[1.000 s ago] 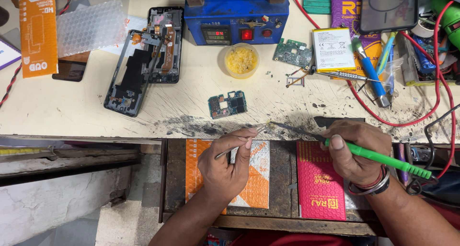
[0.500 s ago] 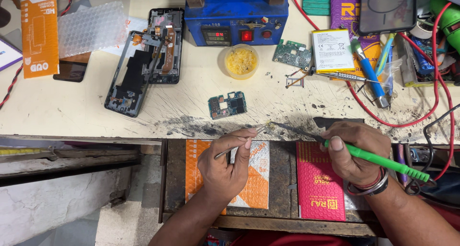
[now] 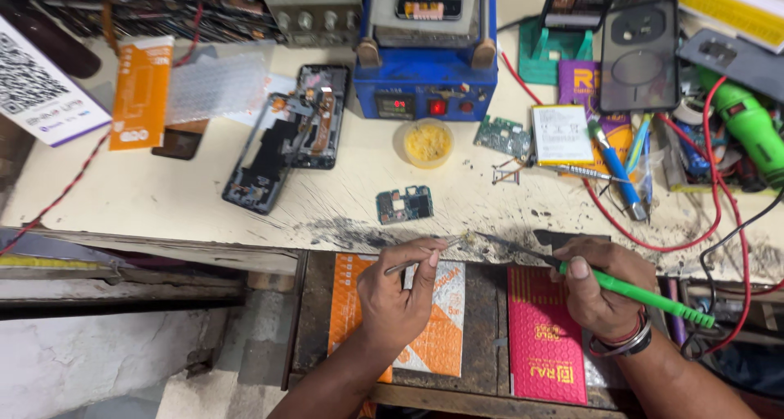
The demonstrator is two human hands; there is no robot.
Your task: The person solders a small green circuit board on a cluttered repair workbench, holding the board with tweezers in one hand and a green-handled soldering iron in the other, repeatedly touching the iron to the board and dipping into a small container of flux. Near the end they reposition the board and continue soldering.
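Note:
My left hand (image 3: pixel 398 292) pinches thin metal tweezers (image 3: pixel 425 256) whose tips point right toward the bench's front edge. My right hand (image 3: pixel 600 284) grips a soldering iron with a green handle (image 3: pixel 645 295); its dark tip (image 3: pixel 506 245) reaches left and meets the tweezer tips at a small part near the scorched edge of the bench (image 3: pixel 359 233). A small circuit board (image 3: pixel 404 203) lies on the bench just beyond my hands.
Two opened phone bodies (image 3: pixel 286 137) lie at the left, a blue heating station (image 3: pixel 426 68) at the back, a round tin of yellow paste (image 3: pixel 426 143) before it. Red wires (image 3: pixel 653 243), a blue tool, a battery and more boards crowd the right. Orange and pink packets lie in the open drawer.
Both hands hold the same pose at the bench edge; the head camera has shifted slightly. No object on the bench has moved.

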